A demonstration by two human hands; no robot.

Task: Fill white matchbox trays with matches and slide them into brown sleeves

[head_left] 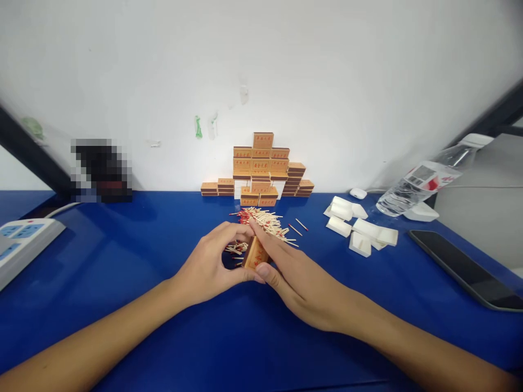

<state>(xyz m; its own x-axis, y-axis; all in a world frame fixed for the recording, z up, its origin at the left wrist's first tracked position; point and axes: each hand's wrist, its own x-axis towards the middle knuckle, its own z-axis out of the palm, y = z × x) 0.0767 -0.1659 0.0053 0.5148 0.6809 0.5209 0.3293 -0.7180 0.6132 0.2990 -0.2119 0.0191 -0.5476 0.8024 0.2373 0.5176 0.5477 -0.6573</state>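
Between my two hands, at the middle of the blue table, is a tilted orange matchbox. My left hand curves round its left side, with the thumb at its lower end and the fingertips at its upper end. My right hand is closed on its right side, the thumb resting near its lower corner. Loose matches with red heads lie in a pile just beyond my fingers, and some show through the gap inside my left hand. Behind the pile, a stepped stack of matchboxes stands against the wall.
White empty matchbox trays lie right of the pile. Farther right are a tilted plastic bottle, a white earphone case and a black phone. A power strip sits at the left edge, near a blurred dark object.
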